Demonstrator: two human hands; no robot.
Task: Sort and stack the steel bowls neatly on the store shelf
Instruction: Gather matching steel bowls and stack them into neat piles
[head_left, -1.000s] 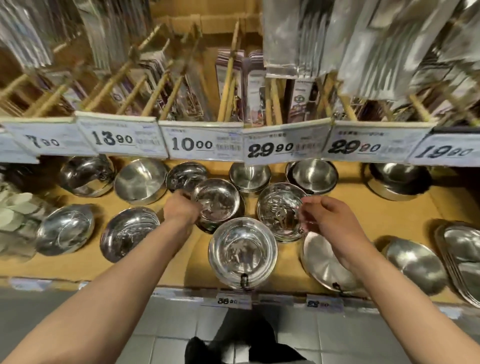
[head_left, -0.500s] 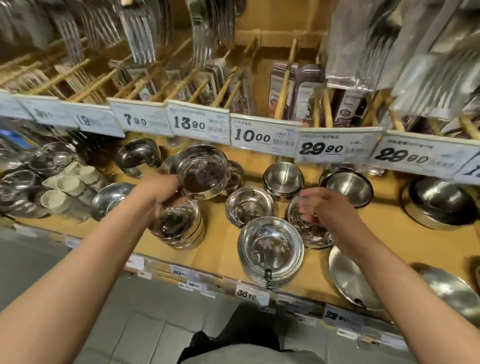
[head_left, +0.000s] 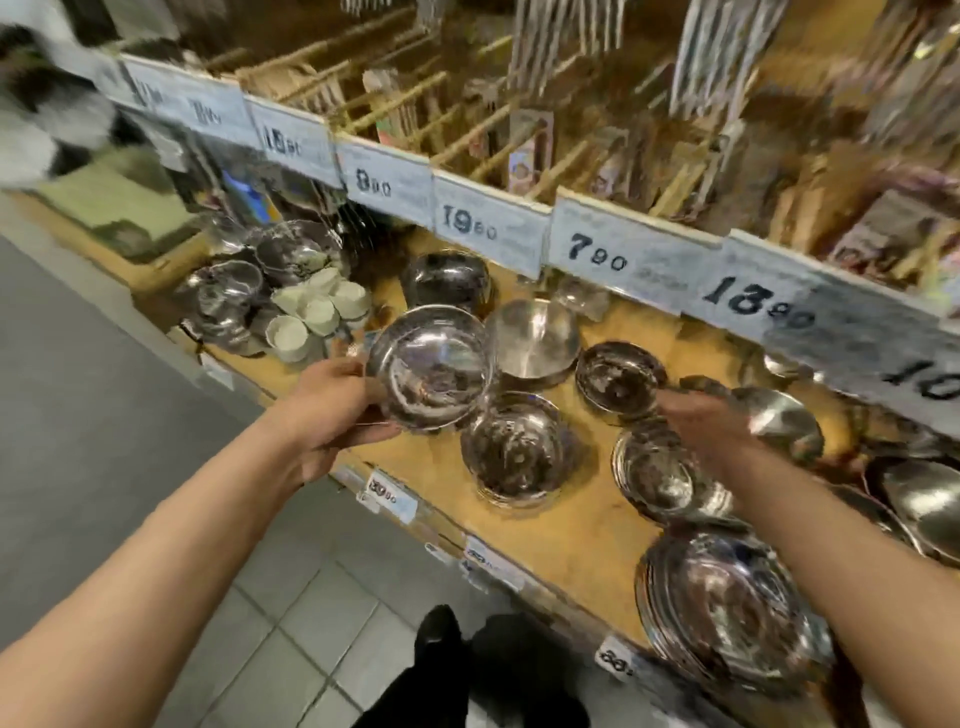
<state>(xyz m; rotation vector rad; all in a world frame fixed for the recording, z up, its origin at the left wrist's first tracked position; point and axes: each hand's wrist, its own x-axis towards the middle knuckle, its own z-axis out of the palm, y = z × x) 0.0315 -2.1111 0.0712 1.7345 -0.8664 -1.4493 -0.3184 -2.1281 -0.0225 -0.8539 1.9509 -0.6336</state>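
Left hand (head_left: 332, 410) grips a steel bowl (head_left: 431, 369) by its rim, held above the shelf (head_left: 566, 525) front. Light, rigid, probably slick; rim grip suits it. Right hand (head_left: 711, 421) is blurred over a bowl stack (head_left: 670, 478); grip state unclear.

I take the bowl (head_left: 430, 368) in my left hand (head_left: 332, 410) as landmark, held over the shelf (head_left: 566, 525) front edge. Just right of it sits a stack of bowls (head_left: 514, 449); behind it, another bowl (head_left: 535, 335). Left of it stand cups (head_left: 311, 314). Well to its right my right hand (head_left: 701, 415) hangs above further bowls (head_left: 660, 473).
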